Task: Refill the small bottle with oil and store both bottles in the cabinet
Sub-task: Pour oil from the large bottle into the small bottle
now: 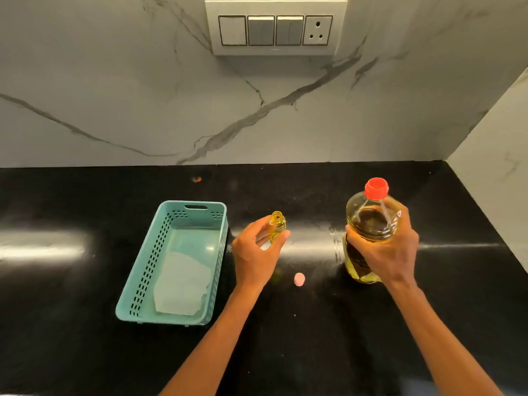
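Two bare arms reach out over a shiny black bench [85,352]. The left hand [254,252] is wrapped around the small bottle [277,226], with the thumb and fingers pinching its sides. The small bottle stands up straight, has no cap on, and looks yellow with oil inside. It is just above the bench or resting on it; I cannot tell which. The right hand [385,252] grips the big bottle [368,227] around its middle. The big bottle has a red cap [376,188] on top and yellow oil inside, and it leans a little toward the left. Its bottom is near the bench, by the right wrist. The two bottles are apart, with bare black bench between them. A little pink cap [299,279] lies on the bench between the two arms, near the left hand but not touching it. To the left of the left hand sits a light blue basket [143,270] with small holes in its sides. A white piece of paper [183,284] lies flat in the bottom of the basket. Behind the bench is a white wall [114,81] with grey wavy lines like marble. High on that wall is a switch plate [275,27] with three switches and one plug socket.
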The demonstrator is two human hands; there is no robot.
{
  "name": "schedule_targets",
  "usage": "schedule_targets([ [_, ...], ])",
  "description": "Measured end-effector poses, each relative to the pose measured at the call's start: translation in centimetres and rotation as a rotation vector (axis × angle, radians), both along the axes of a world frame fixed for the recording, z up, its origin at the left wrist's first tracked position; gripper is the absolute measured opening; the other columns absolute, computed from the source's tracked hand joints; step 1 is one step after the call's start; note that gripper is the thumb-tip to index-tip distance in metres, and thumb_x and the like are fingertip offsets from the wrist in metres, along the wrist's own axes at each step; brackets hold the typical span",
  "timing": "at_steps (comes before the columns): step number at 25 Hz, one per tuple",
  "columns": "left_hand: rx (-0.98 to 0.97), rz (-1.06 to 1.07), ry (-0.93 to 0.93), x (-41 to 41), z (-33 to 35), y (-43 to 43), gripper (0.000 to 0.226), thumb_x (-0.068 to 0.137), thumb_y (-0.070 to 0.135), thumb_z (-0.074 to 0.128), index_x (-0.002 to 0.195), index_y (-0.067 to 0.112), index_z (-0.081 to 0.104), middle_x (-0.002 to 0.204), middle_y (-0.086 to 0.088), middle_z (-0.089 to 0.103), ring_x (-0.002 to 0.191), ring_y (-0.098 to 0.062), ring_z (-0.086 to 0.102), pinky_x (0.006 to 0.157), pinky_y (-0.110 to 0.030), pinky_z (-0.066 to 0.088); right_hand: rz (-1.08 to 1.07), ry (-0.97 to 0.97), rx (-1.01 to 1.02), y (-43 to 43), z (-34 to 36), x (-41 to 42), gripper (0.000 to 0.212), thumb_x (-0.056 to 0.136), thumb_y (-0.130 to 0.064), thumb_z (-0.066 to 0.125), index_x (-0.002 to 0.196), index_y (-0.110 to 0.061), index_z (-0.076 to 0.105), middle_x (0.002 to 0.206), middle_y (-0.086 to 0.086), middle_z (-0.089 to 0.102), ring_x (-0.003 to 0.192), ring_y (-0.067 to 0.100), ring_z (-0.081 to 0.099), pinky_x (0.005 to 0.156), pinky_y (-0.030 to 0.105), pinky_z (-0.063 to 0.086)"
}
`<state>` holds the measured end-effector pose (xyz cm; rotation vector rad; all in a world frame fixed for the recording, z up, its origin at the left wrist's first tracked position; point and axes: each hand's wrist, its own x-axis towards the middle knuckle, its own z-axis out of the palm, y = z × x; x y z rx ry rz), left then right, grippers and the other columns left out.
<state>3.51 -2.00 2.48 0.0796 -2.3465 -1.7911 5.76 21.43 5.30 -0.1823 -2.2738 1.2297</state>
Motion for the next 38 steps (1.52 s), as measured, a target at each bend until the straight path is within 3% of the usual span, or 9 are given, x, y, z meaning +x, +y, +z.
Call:
schedule_targets([
  [3, 0.017, -0.114, 0.116, -1.1, 3.6, 0.7, 0.038, 0.080, 0.027, 0.085, 0.114, 0.031, 0.071, 0.100, 0.017, 0.073, 0.093, 0.008, 0.070, 0.078, -0.009, 0.054, 0.187, -0.066, 0.240, 0.9, 3.1, -1.5, 0.092, 0.056, -0.028, 0.091, 0.133, -0.025, 0.043, 0.115, -0.013, 0.056, 0.098, 0.006, 0.058, 0.079, 0.000, 0.044],
  [7, -0.014, -0.200, 0.208, -1.0, 6.2, 0.8, 0.041, 0.079, 0.031, 0.084, 0.108, 0.049, 0.061, 0.095, 0.025, 0.068, 0.092, 0.007, 0.069, 0.076, -0.005, 0.052, 0.245, -0.113, 0.564, 1.2, 6.1, -1.8, 0.098, 0.057, -0.033, 0.093, 0.138, -0.013, 0.043, 0.117, 0.009, 0.064, 0.098, 0.025, 0.066, 0.083, 0.037, 0.059],
  [9, -0.024, -0.216, 0.222, -0.9, 6.7, 0.8, 0.040, 0.079, 0.032, 0.083, 0.108, 0.049, 0.061, 0.094, 0.025, 0.067, 0.092, 0.005, 0.069, 0.075, -0.005, 0.052, 0.233, -0.116, 0.650, 1.3, 6.7, -1.5, 0.099, 0.058, -0.034, 0.093, 0.139, -0.007, 0.044, 0.116, 0.015, 0.065, 0.098, 0.030, 0.066, 0.083, 0.043, 0.058],
  [15, -0.052, -0.234, 0.246, -1.0, 7.0, 0.7, 0.039, 0.080, 0.035, 0.082, 0.113, 0.040, 0.064, 0.096, 0.026, 0.065, 0.091, 0.007, 0.068, 0.075, -0.005, 0.051, 0.247, -0.122, 0.682, 1.4, 6.8, -1.3, 0.099, 0.056, -0.033, 0.093, 0.137, -0.002, 0.045, 0.113, 0.019, 0.066, 0.094, 0.034, 0.067, 0.079, 0.045, 0.058],
  [19, -0.090, -0.253, 0.261, -1.2, 6.8, 0.7, 0.039, 0.081, 0.034, 0.082, 0.117, 0.032, 0.067, 0.101, 0.014, 0.070, 0.092, -0.003, 0.070, 0.079, -0.009, 0.054, 0.271, -0.110, 0.700, 1.2, 6.7, -1.4, 0.099, 0.056, -0.032, 0.094, 0.136, -0.003, 0.045, 0.111, 0.019, 0.066, 0.091, 0.034, 0.068, 0.078, 0.042, 0.056],
  [24, -0.116, -0.240, 0.272, -1.2, 6.6, 0.7, 0.039, 0.081, 0.031, 0.082, 0.118, 0.023, 0.071, 0.103, 0.012, 0.071, 0.093, -0.008, 0.072, 0.080, -0.012, 0.056, 0.298, -0.111, 0.749, 1.2, 6.8, -1.4, 0.100, 0.055, -0.032, 0.094, 0.136, -0.002, 0.045, 0.109, 0.020, 0.067, 0.089, 0.035, 0.068, 0.076, 0.045, 0.057],
  [34, -0.103, -0.214, 0.278, -1.1, 6.1, 1.5, 0.040, 0.080, 0.029, 0.084, 0.117, 0.018, 0.073, 0.103, 0.001, 0.076, 0.092, -0.013, 0.073, 0.078, -0.035, 0.063, 0.351, -0.093, 0.964, 2.6, 9.8, -2.0, 0.104, 0.051, -0.038, 0.094, 0.134, 0.001, 0.046, 0.100, 0.022, 0.069, 0.079, 0.035, 0.069, 0.065, 0.045, 0.060],
  [38, -0.080, -0.225, 0.264, -0.8, 6.0, 2.2, 0.039, 0.080, 0.029, 0.084, 0.116, 0.018, 0.074, 0.102, 0.001, 0.076, 0.092, -0.014, 0.073, 0.079, -0.037, 0.063, 0.347, -0.075, 1.070, 3.3, 11.3, -2.0, 0.104, 0.047, -0.038, 0.096, 0.131, 0.005, 0.051, 0.097, 0.023, 0.070, 0.074, 0.038, 0.069, 0.062, 0.045, 0.059],
])
